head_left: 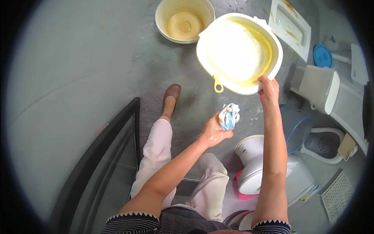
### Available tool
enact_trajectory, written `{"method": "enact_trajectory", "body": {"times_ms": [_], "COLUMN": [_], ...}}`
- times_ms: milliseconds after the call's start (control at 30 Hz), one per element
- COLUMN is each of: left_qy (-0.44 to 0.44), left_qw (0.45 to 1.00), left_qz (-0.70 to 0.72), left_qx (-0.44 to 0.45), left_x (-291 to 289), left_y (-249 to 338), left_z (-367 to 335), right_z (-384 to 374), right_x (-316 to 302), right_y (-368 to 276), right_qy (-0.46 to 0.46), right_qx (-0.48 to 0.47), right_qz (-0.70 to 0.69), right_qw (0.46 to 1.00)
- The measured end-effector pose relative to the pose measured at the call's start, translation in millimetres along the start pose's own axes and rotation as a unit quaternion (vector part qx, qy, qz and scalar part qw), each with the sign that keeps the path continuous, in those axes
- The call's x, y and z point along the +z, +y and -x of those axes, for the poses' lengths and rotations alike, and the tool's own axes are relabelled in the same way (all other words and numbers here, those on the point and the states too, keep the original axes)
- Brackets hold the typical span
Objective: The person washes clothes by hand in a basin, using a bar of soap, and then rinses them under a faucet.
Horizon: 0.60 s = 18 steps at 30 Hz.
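Observation:
My left hand (213, 131) is closed around a crumpled wet-looking cloth (229, 117) patterned in white, blue and orange. It is held over the dark floor, apart from the basin. With the fingers of my right hand (269, 90) I grip the near right rim of a large white basin (277, 56) with a yellow inside. Bright glare hides most of the basin's bottom, so I cannot tell what lies in it. A yellow loop handle (218, 84) sticks out from its near left rim. Both my hands and forearms look wet.
A cream bowl (160, 21) with a brownish bottom stands left of the basin. Beyond is a stained white rectangular fixture (290, 33). On the right are a white bin (319, 87), a blue round lid (323, 56), a grey-white basket (325, 146) and a toilet (251, 175). A black-framed glass panel (137, 117) stands left.

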<state>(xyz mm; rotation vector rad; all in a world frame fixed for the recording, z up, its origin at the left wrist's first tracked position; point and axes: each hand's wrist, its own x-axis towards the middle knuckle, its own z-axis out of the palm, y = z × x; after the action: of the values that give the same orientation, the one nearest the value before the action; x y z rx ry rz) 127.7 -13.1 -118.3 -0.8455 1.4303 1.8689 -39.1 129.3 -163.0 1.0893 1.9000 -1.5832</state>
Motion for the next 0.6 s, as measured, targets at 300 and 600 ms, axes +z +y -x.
{"method": "enact_trajectory", "body": {"times_ms": [300, 600], "left_qy": [0.037, 0.070], "left_qw": [0.998, 0.996], "left_qz": [-0.037, -0.047], "left_qx": [-0.029, -0.044], "left_x": [-61.5, -104.0], "left_y": [38.3, 62.0], "left_z": [20.4, 16.2], "right_z": [-20.5, 3.8], "right_x": [101.5, 187.8], "right_y": [-100.8, -143.6], "right_qy": [0.101, 0.021], "right_qx": [-0.264, -0.457], "right_qz": [0.441, 0.621], "right_qw": [0.852, 0.637]}}
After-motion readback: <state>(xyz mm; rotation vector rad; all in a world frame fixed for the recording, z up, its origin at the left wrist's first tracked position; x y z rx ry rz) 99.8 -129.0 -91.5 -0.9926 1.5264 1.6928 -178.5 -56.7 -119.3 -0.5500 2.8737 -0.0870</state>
